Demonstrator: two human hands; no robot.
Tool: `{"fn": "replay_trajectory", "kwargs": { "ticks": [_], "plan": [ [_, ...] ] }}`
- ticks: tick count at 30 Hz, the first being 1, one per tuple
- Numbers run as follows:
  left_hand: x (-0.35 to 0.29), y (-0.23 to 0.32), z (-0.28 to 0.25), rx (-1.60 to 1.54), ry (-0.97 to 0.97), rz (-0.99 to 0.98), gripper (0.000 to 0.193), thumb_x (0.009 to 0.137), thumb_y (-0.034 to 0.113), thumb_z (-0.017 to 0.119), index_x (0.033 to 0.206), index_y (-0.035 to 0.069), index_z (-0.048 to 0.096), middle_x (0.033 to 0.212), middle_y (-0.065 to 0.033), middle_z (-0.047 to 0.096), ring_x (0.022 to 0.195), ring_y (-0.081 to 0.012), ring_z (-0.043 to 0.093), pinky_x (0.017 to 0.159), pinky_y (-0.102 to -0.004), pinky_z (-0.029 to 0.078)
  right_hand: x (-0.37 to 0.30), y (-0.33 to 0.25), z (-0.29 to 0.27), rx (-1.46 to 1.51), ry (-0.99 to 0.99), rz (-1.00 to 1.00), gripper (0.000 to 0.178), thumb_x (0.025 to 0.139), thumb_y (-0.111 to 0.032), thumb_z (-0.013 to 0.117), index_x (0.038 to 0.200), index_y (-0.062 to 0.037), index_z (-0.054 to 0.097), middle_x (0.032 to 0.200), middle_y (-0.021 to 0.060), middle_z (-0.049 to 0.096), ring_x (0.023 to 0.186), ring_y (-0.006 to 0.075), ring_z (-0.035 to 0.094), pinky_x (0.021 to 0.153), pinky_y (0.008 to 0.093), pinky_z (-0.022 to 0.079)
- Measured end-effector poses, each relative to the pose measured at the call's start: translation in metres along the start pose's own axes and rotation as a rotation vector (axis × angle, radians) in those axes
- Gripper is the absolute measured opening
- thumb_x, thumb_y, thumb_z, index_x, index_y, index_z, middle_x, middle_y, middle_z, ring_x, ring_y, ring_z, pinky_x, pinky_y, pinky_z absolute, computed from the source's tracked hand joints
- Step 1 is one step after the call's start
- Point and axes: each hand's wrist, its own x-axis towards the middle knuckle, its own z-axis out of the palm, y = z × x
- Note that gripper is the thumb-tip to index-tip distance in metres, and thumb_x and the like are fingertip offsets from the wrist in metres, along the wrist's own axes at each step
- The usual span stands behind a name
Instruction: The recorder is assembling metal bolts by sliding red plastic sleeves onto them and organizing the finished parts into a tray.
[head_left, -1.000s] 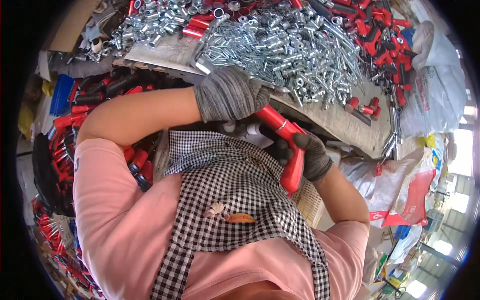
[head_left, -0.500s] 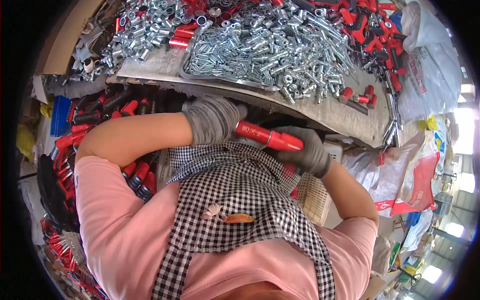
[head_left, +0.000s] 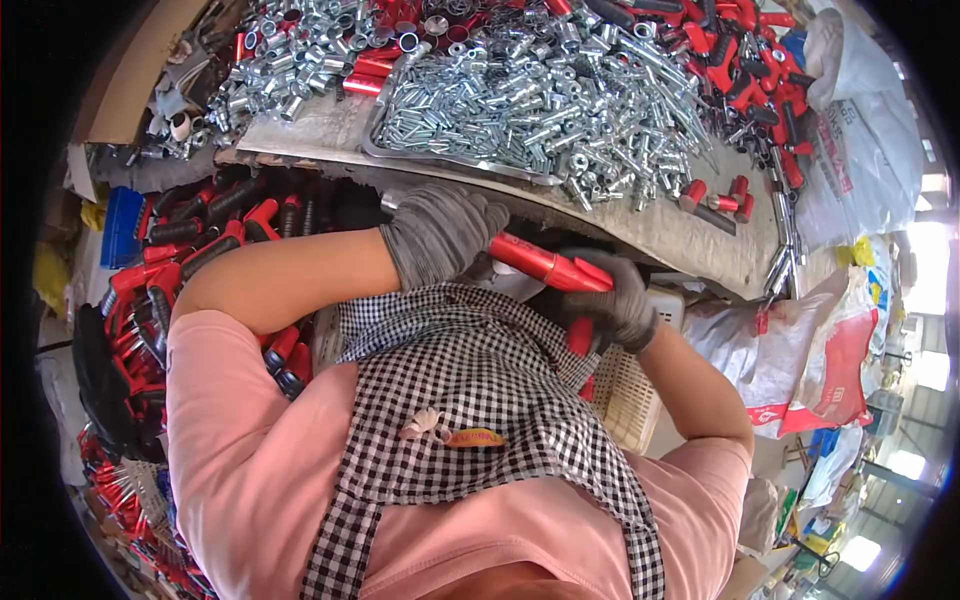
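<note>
In front of my chest, just below the bench edge, is a red pistol-shaped hand tool (head_left: 545, 264) with a tubular body. My left hand (head_left: 440, 238), in a grey knitted glove, is closed round the far-left end of the tube. A short metal end (head_left: 390, 201) shows past that glove; whether it belongs to the tool is hidden. My right hand (head_left: 618, 305), gloved the same, is closed round the tool's right end. Part of a red handle (head_left: 580, 336) shows below its fingers.
On the bench (head_left: 740, 250) a metal tray (head_left: 460, 160) overflows with small silver parts (head_left: 530, 90). Red tool bodies (head_left: 745, 70) are piled at the far right. More red and black tools (head_left: 215, 225) lie at my left. A pale plastic basket (head_left: 635, 395) and white-red sack (head_left: 810, 350) stand right.
My left hand has shifted slightly right, and the tool is tilted a little more. A metal end now shows to the left of that hand. My right hand stays on the tool.
</note>
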Motion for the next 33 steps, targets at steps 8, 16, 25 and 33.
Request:
{"fn": "replay_trajectory", "kwargs": {
  "ticks": [8,16,25,33],
  "plan": [
    [0.010,0.002,-0.012,-0.109,-0.553,-0.139,0.031,0.074,0.026,0.066,0.098,0.007,0.061,0.078,-0.0138,0.066,0.071,-0.0319,0.065,0.062,-0.0432,0.052,0.004,0.045,0.010,0.196,-0.044,0.159,0.047,0.065,-0.004,0.072,0.111,0.0005,0.061,0.090,0.0010,0.064,0.081,0.0132,0.060,0.075,0.0278,0.048],
    [0.001,-0.019,0.000,-0.808,-0.689,0.019,0.041,0.067,0.034,0.073,0.095,0.006,0.061,0.074,-0.0146,0.064,0.071,-0.0328,0.064,0.064,-0.0421,0.050,0.014,-0.027,-0.005,-1.521,-0.160,-0.761,0.049,0.063,-0.014,0.067,0.110,-0.0039,0.061,0.073,0.0083,0.059,0.065,0.0275,0.059,0.062,0.0374,0.050],
    [-0.016,-0.040,-0.012,0.002,-0.230,-0.113,0.028,0.078,0.028,0.056,0.094,0.005,0.058,0.075,-0.0127,0.062,0.072,-0.0322,0.062,0.066,-0.0455,0.049,0.023,0.013,0.055,-0.573,0.163,-0.349,0.080,0.067,-0.018,0.072,0.136,0.0005,0.037,0.100,0.0178,0.063,0.097,0.0291,0.063,0.079,0.0330,0.052],
    [0.000,-0.054,-0.062,-1.965,0.955,-0.622,0.041,0.086,0.026,0.057,0.118,0.002,0.049,0.090,-0.0118,0.061,0.080,-0.0255,0.061,0.077,-0.0384,0.051,0.061,-0.014,0.094,-0.810,0.283,-0.955,0.076,0.063,-0.014,0.079,0.130,-0.0039,0.046,0.087,0.0113,0.061,0.069,0.0299,0.062,0.062,0.0354,0.050]
  ]
}}
